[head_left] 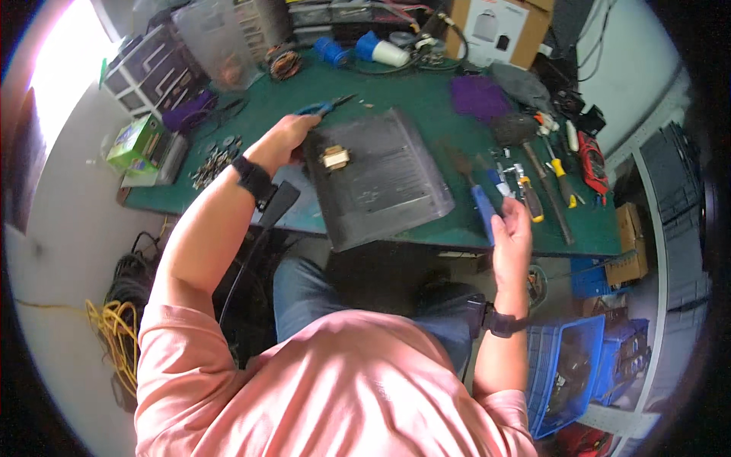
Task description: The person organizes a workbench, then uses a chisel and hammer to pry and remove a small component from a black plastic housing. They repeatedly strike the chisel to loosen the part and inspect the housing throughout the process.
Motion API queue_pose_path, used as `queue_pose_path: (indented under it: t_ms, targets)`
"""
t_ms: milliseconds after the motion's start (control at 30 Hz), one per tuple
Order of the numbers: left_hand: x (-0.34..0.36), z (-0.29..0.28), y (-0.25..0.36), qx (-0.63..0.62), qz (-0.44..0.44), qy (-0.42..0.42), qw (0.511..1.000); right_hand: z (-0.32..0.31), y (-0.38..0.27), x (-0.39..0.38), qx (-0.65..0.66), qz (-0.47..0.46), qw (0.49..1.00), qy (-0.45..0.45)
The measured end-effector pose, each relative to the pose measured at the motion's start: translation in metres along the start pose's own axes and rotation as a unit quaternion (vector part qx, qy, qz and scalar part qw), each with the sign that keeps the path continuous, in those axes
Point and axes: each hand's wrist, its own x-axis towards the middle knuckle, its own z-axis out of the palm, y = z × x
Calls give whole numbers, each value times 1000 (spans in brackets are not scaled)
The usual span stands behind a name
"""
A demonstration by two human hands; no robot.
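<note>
My left hand (288, 139) reaches over the bench, its fingers closed on the blue handles of a pair of pliers (323, 108). The jaws point to the far right. Just right of that hand lies a shallow black tray-like panel (381, 171), tilted across the bench's front edge. A small tan-and-white block (335, 158) sits on it. My right hand (515, 232) is at the front edge with thumb and fingers apart. Its thumb is next to the blue handle of a scraper-like tool (483, 207); no grip on it shows.
Right of my right hand lie yellow-handled screwdrivers (562, 179), a hammer (544, 175) and a red multimeter (592, 161). Small metal parts (217, 161) and a green box (139, 142) are at left. A purple cloth (480, 97) lies farther back. Blue crates (563, 365) stand below right.
</note>
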Motion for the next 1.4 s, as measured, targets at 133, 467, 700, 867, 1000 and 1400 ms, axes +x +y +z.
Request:
queue_pose_path:
  t_ms: [133,467,700,867,1000,1400]
  targets:
    - [1,-14,-15,11,-1,-5,1000,14,-56,-11,-265,-223,938,9]
    - [-47,2,6,498,455,3,739,106,-78,-35,-184,-389,887,-171]
    - [-54,10,18,607,392,-36,690,126,-68,-42,-194,-319,873,-314]
    - [-47,15,23,587,354,-79,724,134,-47,-50,-250,-344,865,-267]
    - [-35,8,22,564,342,-127,740,137,-42,-52,-264,-379,854,-238]
    - [-13,2,50,594,268,-245,718,132,-37,-49,-245,-398,854,-228]
